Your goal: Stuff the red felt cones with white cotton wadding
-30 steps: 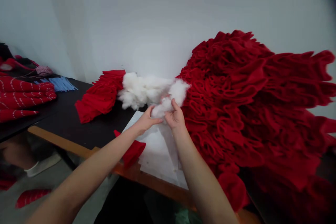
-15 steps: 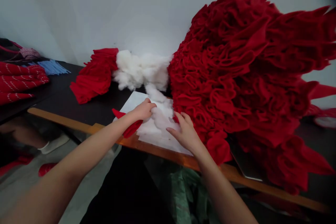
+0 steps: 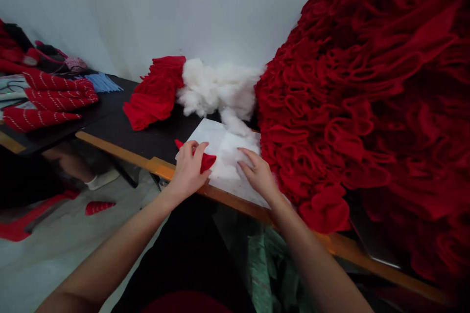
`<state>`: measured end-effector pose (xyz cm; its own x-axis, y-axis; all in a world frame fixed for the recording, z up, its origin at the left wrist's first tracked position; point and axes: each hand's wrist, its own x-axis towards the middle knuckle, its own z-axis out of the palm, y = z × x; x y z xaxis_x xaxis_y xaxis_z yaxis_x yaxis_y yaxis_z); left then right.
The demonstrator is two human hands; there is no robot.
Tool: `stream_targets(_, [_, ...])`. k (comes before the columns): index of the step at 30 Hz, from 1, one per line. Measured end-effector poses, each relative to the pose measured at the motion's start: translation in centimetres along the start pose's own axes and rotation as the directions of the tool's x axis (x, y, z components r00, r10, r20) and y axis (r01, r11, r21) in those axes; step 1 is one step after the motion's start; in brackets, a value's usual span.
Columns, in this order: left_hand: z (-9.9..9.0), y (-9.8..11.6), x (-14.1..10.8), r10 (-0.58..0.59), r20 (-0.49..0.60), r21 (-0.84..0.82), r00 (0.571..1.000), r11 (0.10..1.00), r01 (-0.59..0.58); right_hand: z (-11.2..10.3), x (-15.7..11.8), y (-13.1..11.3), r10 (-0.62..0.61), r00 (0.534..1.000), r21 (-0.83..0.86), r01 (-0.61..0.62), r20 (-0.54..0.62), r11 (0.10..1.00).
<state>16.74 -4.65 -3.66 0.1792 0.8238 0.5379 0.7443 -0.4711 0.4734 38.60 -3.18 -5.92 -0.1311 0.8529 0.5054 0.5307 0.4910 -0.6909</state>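
Observation:
My left hand (image 3: pixel 189 172) grips a small pointed piece of red felt (image 3: pixel 206 161) at the near edge of a white paper sheet (image 3: pixel 209 138). My right hand (image 3: pixel 259 174) rests open on a thin layer of white cotton stuffing (image 3: pixel 229 166) on that sheet, with its fingers apart. A wisp links this layer to a larger heap of cotton stuffing (image 3: pixel 216 87) behind the paper. A huge mass of red ruffled felt (image 3: pixel 348 107) rises just right of my right hand.
A folded red ruffled bundle (image 3: pixel 156 93) lies on the black tabletop (image 3: pixel 110 117), which has an orange wooden edge (image 3: pixel 157 168). Red-striped fabric (image 3: pixel 55 97) and blue strips (image 3: pixel 103 83) lie at far left. A green bag (image 3: pixel 264 274) sits below the table.
My hands have come down from holding cotton in the air to the paper. The left now grips the red felt piece, the right lies flat, and the view has shifted.

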Motion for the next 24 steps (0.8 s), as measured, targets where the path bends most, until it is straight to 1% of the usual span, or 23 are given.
stream_targets(1, [0.0,-0.5,-0.7,-0.030,-0.025,0.053,0.999,0.998,0.032,-0.1,0.0,-0.2,0.010,1.000,0.038,-0.010,-0.005,0.999])
stream_targets(3, [0.3,-1.4,-1.5,-0.063,-0.053,0.076,0.997,0.995,0.066,0.1,-0.1,-0.7,0.017,1.000,0.063,-0.017,0.002,0.998])
stream_targets(6, [1.0,-2.1,-1.5,-0.078,-0.069,-0.009,0.995,0.997,0.077,0.7,-0.4,-1.0,0.031,0.999,-0.009,-0.031,0.017,0.999])
stream_targets(9, [1.2,-2.3,-1.1,-0.110,-0.080,-0.098,0.991,0.990,0.102,1.1,-0.5,-1.2,0.057,0.998,-0.092,-0.058,-0.013,0.994])
stream_targets(12, [1.0,-2.2,-0.7,-0.179,-0.112,-0.174,0.977,0.972,0.158,1.4,-0.4,-2.2,0.005,0.999,-0.128,-0.010,-0.037,0.992])
stream_targets(14, [0.9,-1.9,-0.6,-0.219,-0.124,-0.226,0.968,0.956,0.187,1.8,-0.3,-3.4,-0.040,0.998,-0.119,0.035,-0.040,0.992])
stream_targets(16, [1.0,-1.5,-0.7,-0.238,-0.130,-0.264,0.963,0.944,0.198,2.7,-0.1,-4.6,-0.056,0.998,-0.087,0.053,-0.033,0.995])
stream_targets(18, [1.3,-0.7,-1.0,-0.222,-0.142,-0.305,0.965,0.937,0.171,4.0,0.1,-5.5,-0.023,1.000,-0.028,0.022,-0.020,0.999])
stream_targets(20, [1.4,0.3,-1.3,-0.177,-0.156,-0.337,0.972,0.934,0.116,5.6,0.3,-6.0,0.088,0.996,0.129,-0.087,-0.005,0.988])
stream_targets(22, [1.4,1.4,-1.4,-0.092,-0.168,-0.326,0.982,0.945,0.033,7.1,0.5,-6.0,0.213,0.977,0.326,-0.209,0.024,0.922])
stream_targets(24, [1.2,2.2,-1.4,0.014,-0.163,-0.285,0.987,0.957,-0.061,8.2,0.7,-5.7,0.288,0.956,0.467,-0.277,0.048,0.840])
